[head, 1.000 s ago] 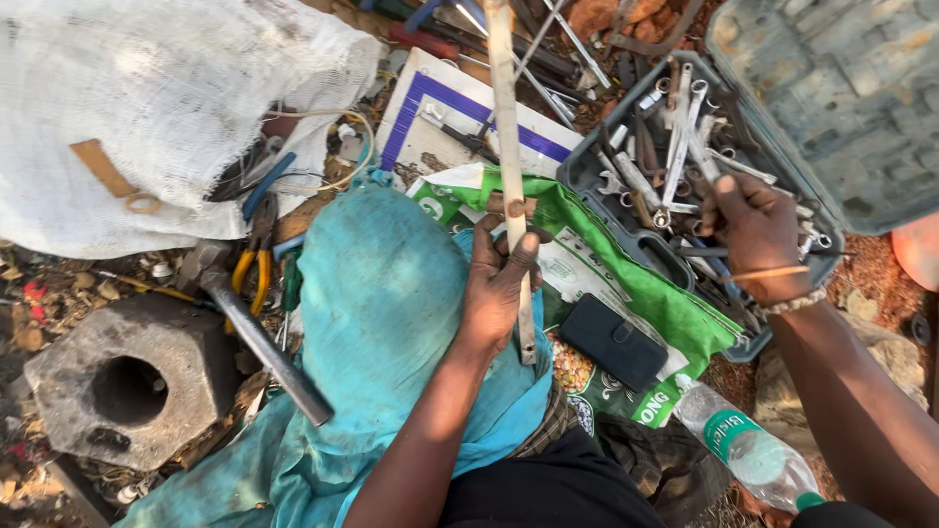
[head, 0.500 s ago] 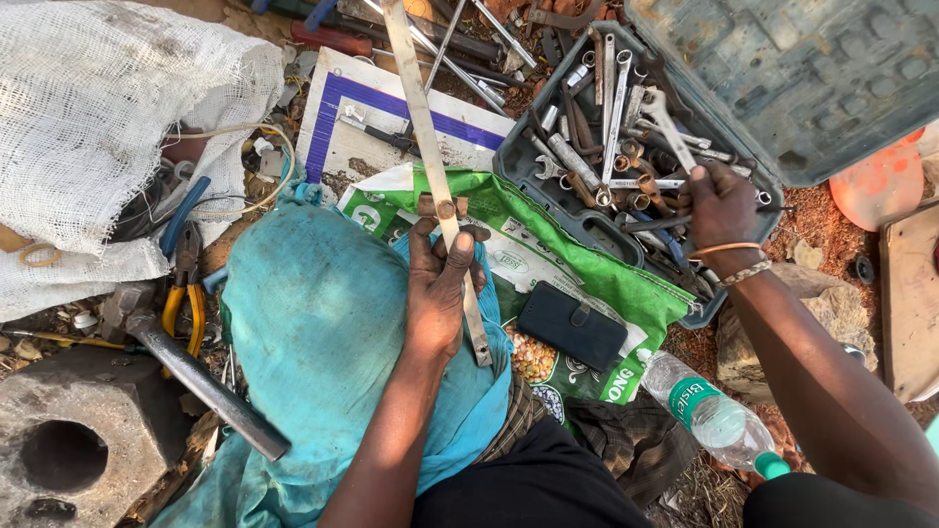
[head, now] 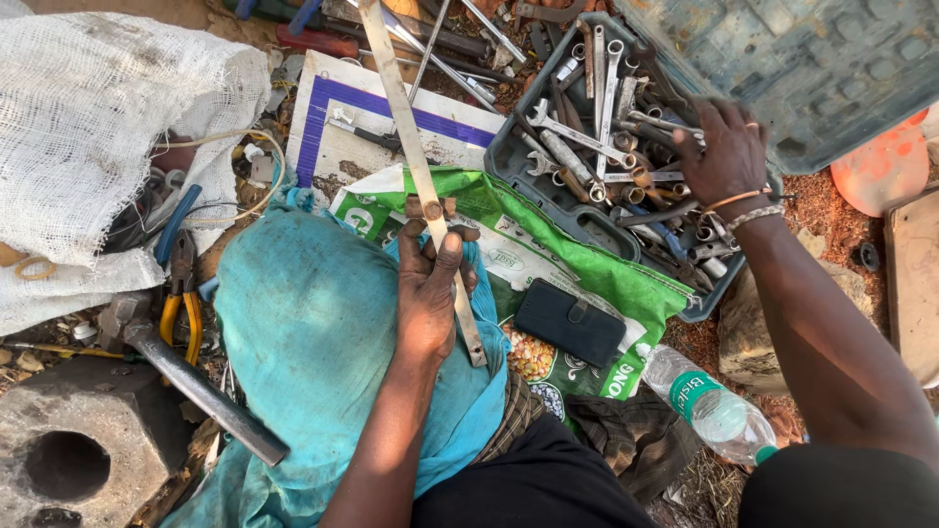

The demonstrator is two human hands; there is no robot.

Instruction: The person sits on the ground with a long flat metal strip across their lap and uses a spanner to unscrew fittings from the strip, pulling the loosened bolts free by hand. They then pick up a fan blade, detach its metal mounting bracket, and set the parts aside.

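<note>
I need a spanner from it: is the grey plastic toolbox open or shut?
Open: the grey plastic toolbox has its lid swung up, spanners exposed, right hand reaching inside.

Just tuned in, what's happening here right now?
A person sits over a teal cloth. Their left hand grips a long flat metal strip that angles up and away. Their right hand is down among the wrenches in an open grey toolbox. A hammer and pliers lie untouched at the left.
</note>
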